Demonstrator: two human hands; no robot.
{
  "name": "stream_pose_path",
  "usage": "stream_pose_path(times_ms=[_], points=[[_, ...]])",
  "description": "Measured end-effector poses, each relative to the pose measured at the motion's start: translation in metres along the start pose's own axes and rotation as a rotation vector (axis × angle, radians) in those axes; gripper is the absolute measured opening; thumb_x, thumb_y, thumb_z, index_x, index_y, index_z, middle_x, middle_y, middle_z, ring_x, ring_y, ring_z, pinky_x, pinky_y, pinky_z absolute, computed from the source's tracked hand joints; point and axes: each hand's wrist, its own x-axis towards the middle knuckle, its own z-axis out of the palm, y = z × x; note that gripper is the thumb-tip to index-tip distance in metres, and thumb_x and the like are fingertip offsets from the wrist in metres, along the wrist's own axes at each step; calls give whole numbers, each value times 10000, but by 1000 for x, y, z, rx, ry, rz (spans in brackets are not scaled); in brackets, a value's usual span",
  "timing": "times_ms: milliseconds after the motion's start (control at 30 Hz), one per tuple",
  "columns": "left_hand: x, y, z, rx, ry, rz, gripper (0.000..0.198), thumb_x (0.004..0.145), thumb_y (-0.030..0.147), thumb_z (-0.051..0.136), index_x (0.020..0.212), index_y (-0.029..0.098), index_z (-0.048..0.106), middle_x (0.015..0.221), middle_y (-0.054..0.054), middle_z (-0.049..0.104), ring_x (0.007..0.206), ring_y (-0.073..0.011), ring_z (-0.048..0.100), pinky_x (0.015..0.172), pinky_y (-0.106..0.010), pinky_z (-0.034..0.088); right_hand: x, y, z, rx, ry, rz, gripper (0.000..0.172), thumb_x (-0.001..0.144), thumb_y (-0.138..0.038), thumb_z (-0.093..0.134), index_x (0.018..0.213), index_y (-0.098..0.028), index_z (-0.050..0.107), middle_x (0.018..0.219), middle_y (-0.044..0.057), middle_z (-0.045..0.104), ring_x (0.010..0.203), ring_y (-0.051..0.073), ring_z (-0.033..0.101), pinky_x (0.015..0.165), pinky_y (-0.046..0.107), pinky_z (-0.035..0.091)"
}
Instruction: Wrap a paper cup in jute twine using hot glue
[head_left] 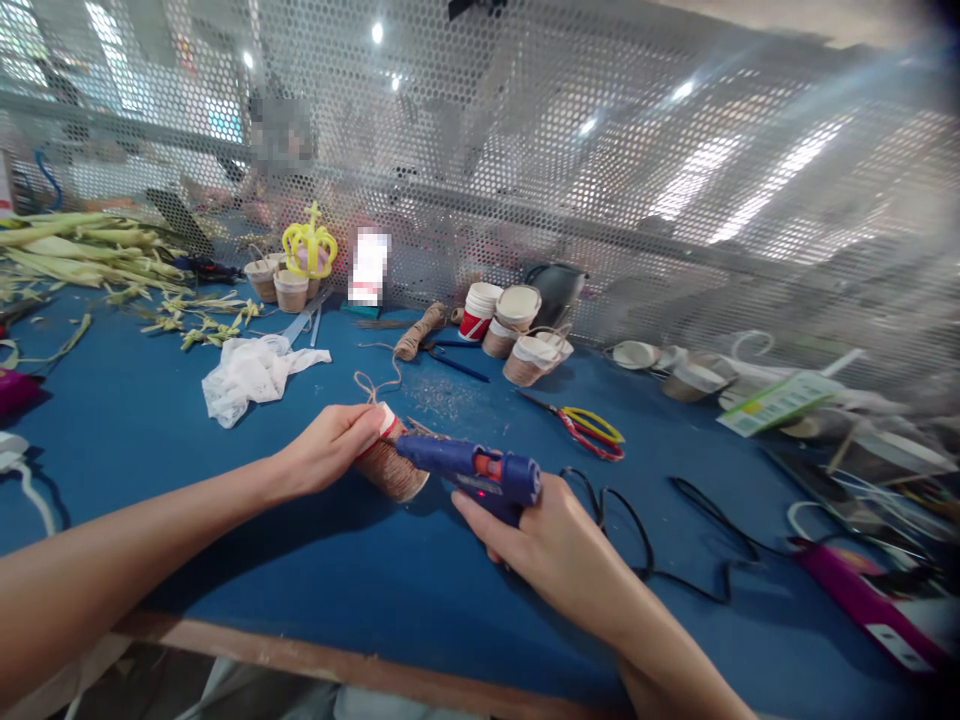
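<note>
My left hand point(337, 445) grips a twine-wrapped paper cup point(394, 465) by its rim, tilting it on its side above the blue table. Twine covers much of the cup, and a white and red strip shows near my fingers. A loose twine end point(367, 385) runs from the cup toward a twine bundle point(420, 332). In my right hand point(540, 535) is a blue hot glue gun point(472, 462), its nozzle at the cup's side. Whether the nozzle touches the twine I cannot tell. A small red light glows on the gun.
Red-and-yellow scissors point(589, 432) lie right of the gun, and a black cord point(637, 530) loops beside my right hand. Several cups point(525, 355) stand at the back. White crumpled cloth point(251, 375) lies left; a purple power strip point(862, 600) is at the right. Perforated metal point(480, 150) walls the back.
</note>
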Motion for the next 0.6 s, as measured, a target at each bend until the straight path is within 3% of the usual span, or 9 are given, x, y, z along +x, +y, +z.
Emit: stream_pose_path(times_ms=[200,600], points=[[1,0,1,8,35,-10,394,829,419,339,638,127,521,587,22,447,569,-109,370,552,-215,320,3,-1,-3,40,-17,94,228,743,-323,556,568,-208,465,382,-53,484,312,91,434,339,207,348],[0,-5,1,36,41,17,379,835,411,324,655,131,506,609,17,446,591,-116,391,568,-225,334,4,-4,-7,-8,-3,148,274,744,-320,546,516,-191,465,378,-39,507,339,91,482,383,192,390]])
